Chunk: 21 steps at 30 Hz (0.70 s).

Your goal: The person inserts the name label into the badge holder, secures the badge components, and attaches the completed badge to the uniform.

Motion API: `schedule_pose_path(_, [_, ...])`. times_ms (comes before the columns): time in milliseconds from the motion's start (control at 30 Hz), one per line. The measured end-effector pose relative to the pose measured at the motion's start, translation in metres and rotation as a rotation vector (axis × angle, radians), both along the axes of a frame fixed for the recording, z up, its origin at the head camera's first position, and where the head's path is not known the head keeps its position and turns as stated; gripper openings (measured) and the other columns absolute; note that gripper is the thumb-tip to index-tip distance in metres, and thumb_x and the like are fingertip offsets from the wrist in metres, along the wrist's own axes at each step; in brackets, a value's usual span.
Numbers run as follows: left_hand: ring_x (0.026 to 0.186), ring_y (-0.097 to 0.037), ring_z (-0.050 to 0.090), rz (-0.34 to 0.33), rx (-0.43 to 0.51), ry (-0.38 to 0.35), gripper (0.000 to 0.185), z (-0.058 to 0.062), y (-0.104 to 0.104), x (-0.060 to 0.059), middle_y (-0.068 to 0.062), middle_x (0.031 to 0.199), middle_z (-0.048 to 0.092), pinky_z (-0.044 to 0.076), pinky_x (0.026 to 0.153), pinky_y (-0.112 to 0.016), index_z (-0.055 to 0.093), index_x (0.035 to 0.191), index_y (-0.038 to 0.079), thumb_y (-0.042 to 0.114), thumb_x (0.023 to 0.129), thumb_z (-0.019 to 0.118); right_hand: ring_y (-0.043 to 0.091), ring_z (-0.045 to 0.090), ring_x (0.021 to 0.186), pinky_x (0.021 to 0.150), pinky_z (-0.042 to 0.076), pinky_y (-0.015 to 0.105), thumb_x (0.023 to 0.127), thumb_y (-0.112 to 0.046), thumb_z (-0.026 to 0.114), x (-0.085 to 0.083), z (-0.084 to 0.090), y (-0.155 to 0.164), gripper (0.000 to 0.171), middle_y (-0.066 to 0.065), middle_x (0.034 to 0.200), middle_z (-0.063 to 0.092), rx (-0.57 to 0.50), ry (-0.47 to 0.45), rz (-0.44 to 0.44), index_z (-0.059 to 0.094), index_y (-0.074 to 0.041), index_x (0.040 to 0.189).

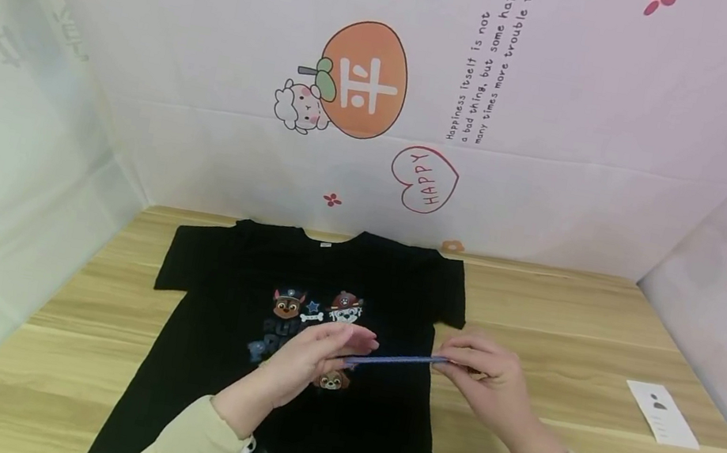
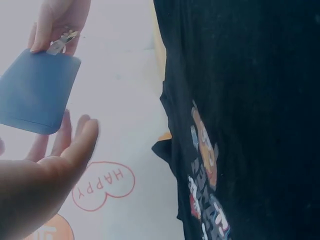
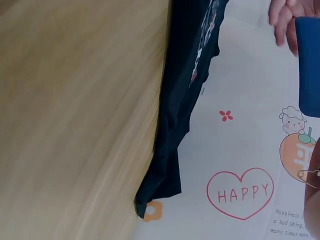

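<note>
A flat blue badge holder (image 2: pixel 40 92) with a metal clip (image 2: pixel 65 40) at one end hangs over a black T-shirt (image 1: pixel 204 360), seen nearly edge-on in the head view. My right hand (image 1: pixel 489 380) pinches the holder at its clip end. At the opposite end is my left hand (image 1: pixel 305 357), fingers loosely extended and overlapping the holder's edge in the left wrist view. The shirt lies spread on the table, its cartoon dog print (image 1: pixel 289 304) facing up and partly hidden by my left hand.
A small white card (image 1: pixel 662 414) with dark marks lies on the wooden table (image 1: pixel 558 315) at the right. A printed white cloth (image 1: pixel 540 208) stands behind the table, with pale sheets (image 1: pixel 23 146) along the sides.
</note>
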<state>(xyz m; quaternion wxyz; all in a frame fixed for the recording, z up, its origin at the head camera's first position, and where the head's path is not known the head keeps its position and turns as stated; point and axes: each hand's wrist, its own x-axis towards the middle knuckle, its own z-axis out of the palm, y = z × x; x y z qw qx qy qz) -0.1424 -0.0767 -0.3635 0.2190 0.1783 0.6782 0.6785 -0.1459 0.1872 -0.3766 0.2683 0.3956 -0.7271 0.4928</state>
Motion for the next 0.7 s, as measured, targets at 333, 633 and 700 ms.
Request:
schedule_pose_path(333, [0.120,-0.027,0.051,0.037,-0.009,0.099,0.045,0.005,-0.001,0.002,-0.018,0.136,0.051,0.037,0.106,-0.047,0.048,0.134,0.002,0.034,0.102,0.038,-0.001,0.060,0.080,0.058,0.049,0.015,0.075,0.010,0.072,0.007,0.002,-0.007,0.013,-0.010,0.088,0.068,-0.024,-0.271,-0.153,0.073,0.001,0.085])
schedule_pose_path(633, [0.115,-0.024,0.056,0.124,-0.023,0.132,0.039,0.007,0.004,0.003,-0.017,0.129,0.056,0.047,0.098,-0.037,0.049,0.132,0.007,0.018,0.096,0.056,0.003,0.055,0.061,0.049,0.047,0.020,0.082,0.004,0.068,0.009,0.002,-0.017,0.013,-0.019,0.082,0.065,-0.086,-0.544,-0.131,0.067,0.013,0.091])
schedule_pose_path(700, [0.115,-0.025,0.056,0.150,-0.023,0.142,0.037,0.007,0.004,0.003,-0.017,0.128,0.057,0.048,0.098,-0.039,0.050,0.131,0.007,0.015,0.095,0.056,0.004,0.055,0.061,0.048,0.046,0.021,0.083,0.002,0.068,0.010,0.003,-0.020,0.014,-0.018,0.081,0.064,-0.091,-0.589,-0.133,0.066,0.013,0.092])
